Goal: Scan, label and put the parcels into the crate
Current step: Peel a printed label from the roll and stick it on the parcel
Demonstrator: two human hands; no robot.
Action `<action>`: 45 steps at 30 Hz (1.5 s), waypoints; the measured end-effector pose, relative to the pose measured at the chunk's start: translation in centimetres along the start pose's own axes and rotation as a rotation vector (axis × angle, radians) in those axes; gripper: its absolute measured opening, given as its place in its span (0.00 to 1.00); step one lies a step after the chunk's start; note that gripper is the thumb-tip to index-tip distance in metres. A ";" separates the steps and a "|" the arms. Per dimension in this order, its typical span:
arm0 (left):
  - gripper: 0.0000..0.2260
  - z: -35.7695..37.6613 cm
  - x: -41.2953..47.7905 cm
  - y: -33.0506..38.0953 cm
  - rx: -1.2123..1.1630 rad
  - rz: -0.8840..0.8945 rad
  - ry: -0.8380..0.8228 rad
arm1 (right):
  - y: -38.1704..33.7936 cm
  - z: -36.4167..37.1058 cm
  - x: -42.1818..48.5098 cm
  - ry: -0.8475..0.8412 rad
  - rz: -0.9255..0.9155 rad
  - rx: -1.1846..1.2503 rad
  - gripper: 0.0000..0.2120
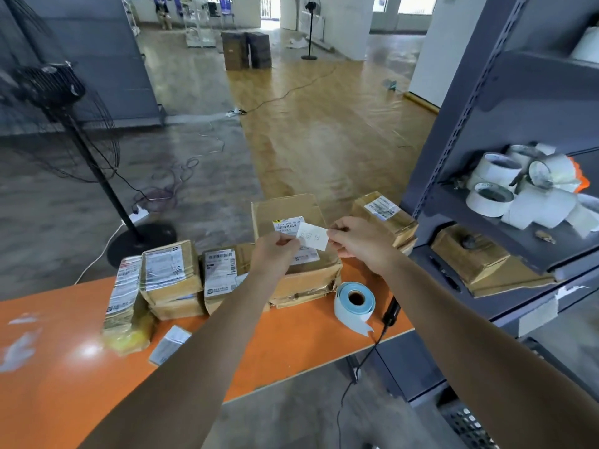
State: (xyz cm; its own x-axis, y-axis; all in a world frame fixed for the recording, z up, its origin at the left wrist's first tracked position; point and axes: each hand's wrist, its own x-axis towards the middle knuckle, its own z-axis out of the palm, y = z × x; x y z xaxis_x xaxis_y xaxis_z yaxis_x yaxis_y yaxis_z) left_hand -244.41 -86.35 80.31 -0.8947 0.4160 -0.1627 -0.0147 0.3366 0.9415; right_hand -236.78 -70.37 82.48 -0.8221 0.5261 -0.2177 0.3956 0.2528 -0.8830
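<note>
Labelling step, early in the task. The left hand (275, 251) and right hand (358, 243) both hold one small white label (312, 236) stretched between them. The left fingers (290, 243) pinch its left edge and the right fingers (335, 236) pinch its right edge, both clenched on the paper. The label hangs just above the big parcel (288, 207) in the middle of the orange tabletop (291, 351) and is not stuck down yet. It looks like the sticker is about to go on next to that parcel's printed shipping slip. Whether this parcel is already scanned cannot be told. The scanner (392, 311) lies idle on the tabletop near the right edge, just beside the label roll (355, 303), whose loose end hangs free. Nothing is packed as far as shown. A stack of smaller parcels (170, 270) sits to the left of the big one and another parcel (382, 218) to its right, near the shelf (453, 202). All carry only their shipping slips, as far as can be made out. No crate is clearly in view; a dark grid-like thing at the bottom right could be one, cannot tell. Left to do: press the label on, put the parcel in the crate, then repeat for the rest.
</note>
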 end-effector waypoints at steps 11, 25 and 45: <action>0.07 -2.4 1.5 -1.8 -0.010 -0.184 -0.067 | -0.3 2.8 2.1 -0.020 -0.029 -0.333 0.06; 0.08 -2.1 2.8 -2.9 0.377 0.004 -0.043 | -0.9 5.2 3.9 -0.128 -0.026 -0.596 0.09; 0.15 -1.7 3.5 -4.6 0.761 0.208 -0.054 | 0.3 6.7 5.0 -0.048 -0.037 -0.760 0.07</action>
State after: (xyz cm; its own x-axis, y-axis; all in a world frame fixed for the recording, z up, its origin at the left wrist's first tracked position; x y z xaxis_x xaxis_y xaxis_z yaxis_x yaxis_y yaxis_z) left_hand -248.19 -87.87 75.93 -0.8224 0.5676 -0.0377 0.4775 0.7249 0.4965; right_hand -243.53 -73.16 78.34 -0.8505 0.4745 -0.2269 0.5259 0.7686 -0.3643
